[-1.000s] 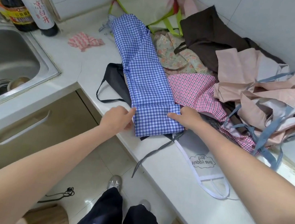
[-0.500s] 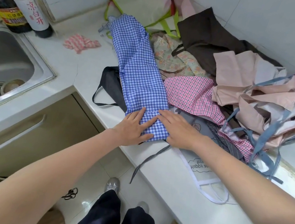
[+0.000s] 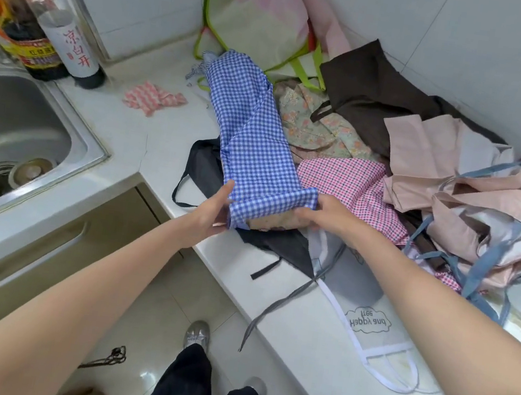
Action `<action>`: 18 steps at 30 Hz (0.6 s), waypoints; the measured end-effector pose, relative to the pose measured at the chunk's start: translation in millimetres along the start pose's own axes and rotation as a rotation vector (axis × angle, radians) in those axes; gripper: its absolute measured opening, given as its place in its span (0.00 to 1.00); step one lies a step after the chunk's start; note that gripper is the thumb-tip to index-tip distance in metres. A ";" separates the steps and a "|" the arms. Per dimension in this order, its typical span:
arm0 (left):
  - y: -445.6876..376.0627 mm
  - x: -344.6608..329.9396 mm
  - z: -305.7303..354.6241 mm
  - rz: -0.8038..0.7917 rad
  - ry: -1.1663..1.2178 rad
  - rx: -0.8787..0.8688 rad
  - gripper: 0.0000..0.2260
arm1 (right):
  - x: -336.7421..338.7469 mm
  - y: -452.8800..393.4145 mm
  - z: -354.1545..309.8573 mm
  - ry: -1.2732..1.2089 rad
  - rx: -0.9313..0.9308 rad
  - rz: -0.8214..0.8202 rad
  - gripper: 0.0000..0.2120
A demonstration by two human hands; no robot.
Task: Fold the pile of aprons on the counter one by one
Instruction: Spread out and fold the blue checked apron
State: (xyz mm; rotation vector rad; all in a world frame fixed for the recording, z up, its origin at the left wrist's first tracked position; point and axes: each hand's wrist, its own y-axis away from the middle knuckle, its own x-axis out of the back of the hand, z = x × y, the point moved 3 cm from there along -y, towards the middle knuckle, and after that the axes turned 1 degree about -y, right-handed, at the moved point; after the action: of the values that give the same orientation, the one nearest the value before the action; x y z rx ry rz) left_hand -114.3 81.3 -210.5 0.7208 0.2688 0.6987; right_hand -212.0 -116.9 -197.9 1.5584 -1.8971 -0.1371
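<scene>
The blue gingham apron (image 3: 252,149) lay as a long narrow strip on the counter (image 3: 145,147), its long axis running from the front edge, where the hands were, away toward the back wall and slightly left. Its far end reached the green-trimmed apron (image 3: 259,29) propped in the back corner. The near end was lifted off the surface and turned over into a short roll or fold, held at both side edges.

The left hand (image 3: 213,211) gripped the left edge of that fold, thumb on top and fingers curled beneath. The right hand (image 3: 321,211) pinched the right edge in the same way, its fingertips hidden under the cloth. Both hands sat level with each other, at equal reach, with the whole unfolded length stretching directly away from the fingers. Judging from that, the coming move would carry the fold forward along the strip, away from the body, and neither hand had the advantage.

The strip rested on other aprons of the pile: a black one (image 3: 205,166) beneath its left side near the front edge, a pink checked one (image 3: 348,183) just beside it on the right, a floral one (image 3: 316,124) behind that. A brown apron (image 3: 368,85) and beige ones (image 3: 441,162) lay farther right. The sink (image 3: 11,128) was well apart, at the left.
</scene>
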 end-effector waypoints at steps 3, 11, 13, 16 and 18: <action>-5.1 9.1 -1.1 -0.062 0.032 0.037 0.35 | -7.2 -13.1 -7.8 0.093 -0.027 0.096 0.10; -9.7 26.5 11.2 0.340 -0.492 -0.077 0.16 | -27.2 -34.8 -15.8 0.414 -0.160 0.245 0.23; -6.2 24.8 22.7 0.546 -1.003 -0.305 0.18 | -34.0 -33.8 -16.6 0.431 -0.167 0.281 0.24; -6.2 1.6 27.6 0.574 -1.227 -0.455 0.28 | -38.1 -33.0 -17.3 0.435 -0.163 0.303 0.24; -11.1 -5.9 23.9 0.552 -1.132 -0.349 0.33 | -36.2 -35.1 -15.7 0.381 -0.170 0.316 0.23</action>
State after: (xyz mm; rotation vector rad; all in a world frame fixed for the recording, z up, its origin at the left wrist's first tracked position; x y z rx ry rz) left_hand -102.4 59.2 -200.7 0.7523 -1.0975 0.7223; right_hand -171.8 -89.0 -217.9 1.0681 -1.7468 0.1265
